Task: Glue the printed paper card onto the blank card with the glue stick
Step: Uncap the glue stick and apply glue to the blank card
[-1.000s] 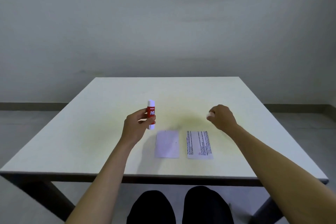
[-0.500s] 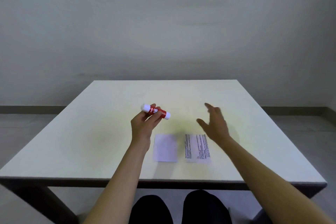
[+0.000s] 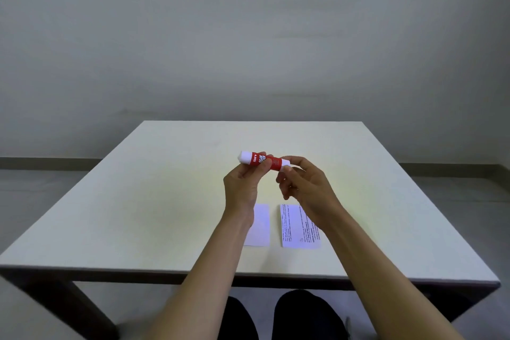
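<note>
Both hands hold the glue stick above the two cards.

Nearest me, low in the frame, I see dark-clad knees [image 3: 276, 317] under the white square tabletop [image 3: 138, 215]. Just past its near edge lie the small blank white card [image 3: 260, 226] and, just beside it to the right, the white paper card printed with black text [image 3: 292, 229], flat and apart. Above them, at mid-frame, my left hand [image 3: 242, 185] grips the red-and-white glue stick [image 3: 262, 159], held nearly level, while my right hand [image 3: 306, 182] pinches its right white end between thumb and fingertips.
</note>
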Demonstrator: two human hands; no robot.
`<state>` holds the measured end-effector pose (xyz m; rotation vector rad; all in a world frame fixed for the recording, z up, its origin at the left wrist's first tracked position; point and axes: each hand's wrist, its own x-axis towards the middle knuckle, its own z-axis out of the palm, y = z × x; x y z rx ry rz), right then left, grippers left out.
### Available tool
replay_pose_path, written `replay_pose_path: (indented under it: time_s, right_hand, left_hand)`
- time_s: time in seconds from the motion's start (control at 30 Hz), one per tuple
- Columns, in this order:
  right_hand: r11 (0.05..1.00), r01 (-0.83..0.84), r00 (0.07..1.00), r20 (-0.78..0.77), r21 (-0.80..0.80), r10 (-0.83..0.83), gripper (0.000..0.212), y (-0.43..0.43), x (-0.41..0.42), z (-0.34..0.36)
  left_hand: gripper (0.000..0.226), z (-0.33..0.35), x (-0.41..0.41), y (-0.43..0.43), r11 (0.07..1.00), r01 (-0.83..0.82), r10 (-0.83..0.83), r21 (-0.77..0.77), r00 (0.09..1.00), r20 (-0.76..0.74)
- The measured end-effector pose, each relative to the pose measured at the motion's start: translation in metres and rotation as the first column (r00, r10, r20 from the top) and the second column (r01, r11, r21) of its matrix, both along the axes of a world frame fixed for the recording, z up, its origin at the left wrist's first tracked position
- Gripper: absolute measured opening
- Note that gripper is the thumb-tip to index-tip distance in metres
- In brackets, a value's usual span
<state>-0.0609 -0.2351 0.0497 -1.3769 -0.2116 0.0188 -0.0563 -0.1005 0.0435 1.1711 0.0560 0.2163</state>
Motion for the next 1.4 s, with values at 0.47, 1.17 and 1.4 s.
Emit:
replay_pose_path:
  time_s: [0.47,1.17,1.4]
  right_hand:
    - [0.999,-0.042,0.96,-0.275,0.018,0.045,0.035,0.006,0.0,-0.004]
    - [0.999,0.008,0.947,-0.32,0.052,0.009,0.037,0.002,-0.006,-0.006]
    - [0.998,-0.032,0.955,-0.292,0.059,0.048,0.032,-0.002,-0.006,-0.006]
  left_hand:
    - [0.012,0.003,-0.003,0.002,0.996,0.069,-0.072,0.053,0.997,0.04]
    - [0.012,-0.002,-0.005,0.002,0.988,0.121,-0.129,0.098,0.989,0.077]
    - [0.011,-0.003,-0.005,0.0,0.985,0.127,-0.136,0.12,0.988,0.071]
